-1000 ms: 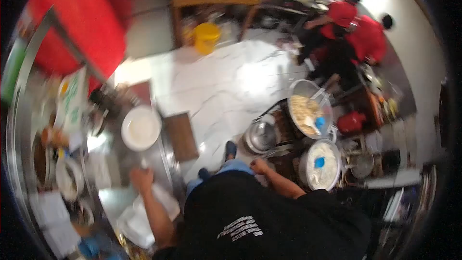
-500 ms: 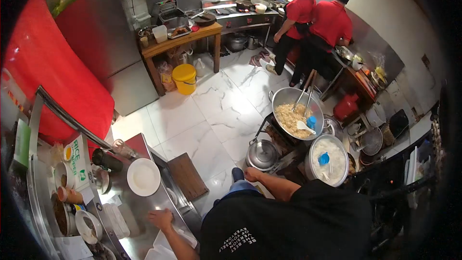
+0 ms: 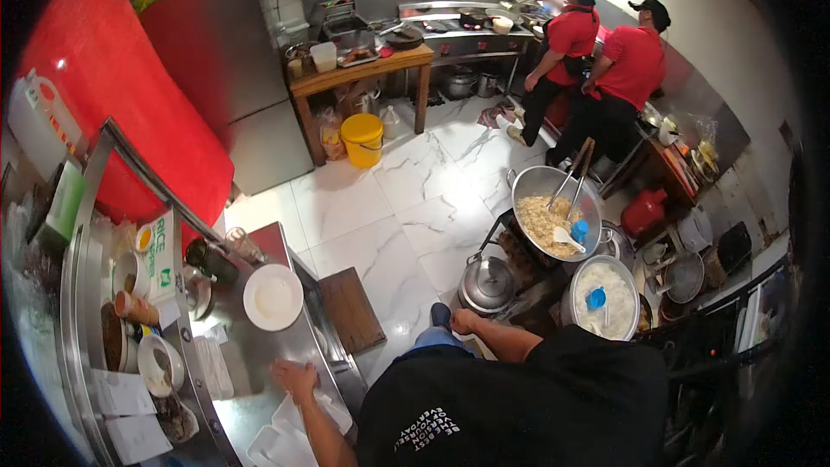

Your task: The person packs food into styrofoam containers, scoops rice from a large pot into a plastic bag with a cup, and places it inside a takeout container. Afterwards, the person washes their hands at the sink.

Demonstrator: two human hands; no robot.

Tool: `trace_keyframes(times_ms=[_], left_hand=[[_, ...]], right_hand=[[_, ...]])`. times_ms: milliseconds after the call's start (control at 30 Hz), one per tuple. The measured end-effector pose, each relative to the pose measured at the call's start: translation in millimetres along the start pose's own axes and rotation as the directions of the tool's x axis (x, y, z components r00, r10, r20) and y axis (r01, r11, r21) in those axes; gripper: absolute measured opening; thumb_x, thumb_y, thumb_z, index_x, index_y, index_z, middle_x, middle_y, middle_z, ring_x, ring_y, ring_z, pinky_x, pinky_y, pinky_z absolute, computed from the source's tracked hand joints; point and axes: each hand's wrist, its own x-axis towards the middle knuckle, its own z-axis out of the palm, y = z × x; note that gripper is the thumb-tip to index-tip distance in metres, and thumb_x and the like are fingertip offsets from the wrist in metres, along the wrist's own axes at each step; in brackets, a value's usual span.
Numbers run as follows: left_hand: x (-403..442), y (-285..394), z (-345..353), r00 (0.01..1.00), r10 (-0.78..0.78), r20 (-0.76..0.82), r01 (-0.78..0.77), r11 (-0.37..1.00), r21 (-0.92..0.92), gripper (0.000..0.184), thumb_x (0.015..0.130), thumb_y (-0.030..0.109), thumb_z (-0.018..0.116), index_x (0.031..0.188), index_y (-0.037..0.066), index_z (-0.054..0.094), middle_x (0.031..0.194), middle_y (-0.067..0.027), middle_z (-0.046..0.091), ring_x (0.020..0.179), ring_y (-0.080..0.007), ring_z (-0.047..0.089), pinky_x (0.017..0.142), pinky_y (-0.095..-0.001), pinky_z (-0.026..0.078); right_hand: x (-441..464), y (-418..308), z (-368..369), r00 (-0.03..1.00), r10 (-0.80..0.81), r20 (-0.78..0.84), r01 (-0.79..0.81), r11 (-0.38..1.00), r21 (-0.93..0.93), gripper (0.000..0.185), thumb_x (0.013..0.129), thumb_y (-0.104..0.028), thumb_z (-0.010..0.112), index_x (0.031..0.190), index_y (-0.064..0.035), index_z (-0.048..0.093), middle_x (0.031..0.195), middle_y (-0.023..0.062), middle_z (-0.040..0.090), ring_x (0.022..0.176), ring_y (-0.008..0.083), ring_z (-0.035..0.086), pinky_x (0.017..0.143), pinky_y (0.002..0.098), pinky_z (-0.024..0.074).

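Note:
On the steel counter (image 3: 251,411), my left hand (image 3: 295,378) lies with its fingers spread and nothing in it, just above a white open container (image 3: 298,428). A white plate (image 3: 273,297) is on the counter farther forward. My right hand (image 3: 464,322) hangs in front of my body with its fingers curled, near a lidded pot (image 3: 487,285); whether it holds anything is hidden. To the right stand a large pan of fried rice (image 3: 540,221) with tongs and a white scoop, and a pot of white rice (image 3: 619,294) with a blue cup.
Two co-workers in red shirts (image 3: 575,41) stand by the stove (image 3: 467,45) at the back. A yellow bucket (image 3: 362,140) sits beside a wooden table (image 3: 363,69). Brown board (image 3: 350,310) lies right of the counter. Bowls and jars line the left shelf.
The view has swung, and the surroundings lie farther right than half a second ago. My left hand stays on the counter near the container. The rear co-worker's arm has come down.

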Motion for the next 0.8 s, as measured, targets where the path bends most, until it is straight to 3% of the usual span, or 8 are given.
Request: trace_keyframes(times_ms=[67,167,233,300,367,433,633,800], left_hand=[[29,-22,45,0.992,0.070,-0.109,-0.055,0.989,0.136,0.101,0.074,0.039,0.073,0.144,-0.013,0.022,0.150,-0.0336,0.024,0.143,-0.0443,0.018,0.119,-0.0459,0.012],[-1,-8,13,0.997,0.003,-0.071,-0.013,0.992,-0.128,0.099,0.072,0.041,0.075,0.145,-0.006,0.027,0.152,-0.0257,0.028,0.144,-0.0372,0.021,0.120,-0.0431,0.013],[5,-20,39,0.988,0.085,-0.130,-0.081,0.996,0.029,0.090,0.075,0.039,0.074,0.143,-0.005,0.034,0.151,-0.0264,0.030,0.144,-0.0383,0.022,0.119,-0.0461,0.014],[-8,-12,34,0.976,0.051,-0.212,-0.067,0.995,-0.068,0.077,0.076,0.037,0.073,0.134,-0.005,0.046,0.147,-0.0244,0.037,0.141,-0.0396,0.026,0.115,-0.0553,0.018],[-43,11,-13,0.950,0.059,-0.305,-0.060,0.998,0.006,0.074,0.079,0.031,0.070,0.138,-0.003,0.040,0.148,-0.0239,0.033,0.140,-0.0437,0.024,0.107,-0.0695,0.019],[-65,9,-29,0.938,-0.033,-0.346,0.024,0.999,-0.029,0.077,0.077,0.031,0.072,0.138,-0.004,0.039,0.148,-0.0240,0.031,0.139,-0.0441,0.025,0.108,-0.0665,0.021],[-115,2,-39,0.913,-0.346,-0.216,0.307,0.932,-0.192,0.082,0.073,0.027,0.077,0.136,-0.006,0.036,0.147,-0.0222,0.030,0.132,-0.0409,0.034,0.098,-0.0617,0.037],[-103,-12,-5,0.933,-0.181,-0.312,0.109,0.966,-0.234,0.081,0.071,0.012,0.071,0.138,-0.009,0.030,0.147,-0.0345,0.024,0.117,-0.0468,0.049,0.099,-0.0456,0.045]], right_hand=[[2,2,9,0.994,-0.084,-0.065,0.089,0.994,0.063,0.030,0.084,-0.026,0.051,0.082,-0.0053,0.072,0.083,0.0237,0.067,0.083,0.0424,0.065,0.079,0.0477,0.0518],[22,13,36,0.994,-0.058,-0.096,0.064,0.996,0.059,0.034,0.087,-0.032,0.053,0.090,-0.0036,0.072,0.083,0.0211,0.069,0.079,0.0385,0.067,0.075,0.0447,0.0527],[32,18,43,0.999,-0.047,0.010,0.042,0.951,0.308,0.027,0.088,-0.023,0.060,0.086,0.0019,0.070,0.078,0.0169,0.070,0.072,0.0227,0.070,0.066,0.0367,0.0536],[10,-1,20,0.995,-0.095,0.022,0.065,0.810,0.583,0.023,0.089,-0.018,0.059,0.093,0.0031,0.068,0.079,0.0156,0.070,0.069,0.0204,0.068,0.064,0.0343,0.0531],[12,-2,20,0.976,-0.219,0.019,0.209,0.952,0.225,0.023,0.088,-0.016,0.058,0.097,0.0011,0.069,0.098,0.0201,0.070,0.092,0.0328,0.067,0.080,0.0415,0.0519],[-1,-19,9,0.997,0.002,0.076,-0.022,0.964,0.266,0.025,0.086,-0.017,0.059,0.099,0.0011,0.069,0.098,0.0200,0.070,0.093,0.0318,0.067,0.079,0.0410,0.0520],[18,16,17,0.983,-0.045,0.176,0.002,0.972,0.236,0.027,0.084,-0.022,0.060,0.096,0.0002,0.071,0.094,0.0196,0.070,0.086,0.0325,0.068,0.076,0.0419,0.0520],[45,8,8,0.985,-0.127,0.116,0.109,0.982,0.152,0.030,0.080,-0.024,0.061,0.091,0.0024,0.070,0.082,0.0153,0.071,0.074,0.0243,0.068,0.067,0.0372,0.0535]])
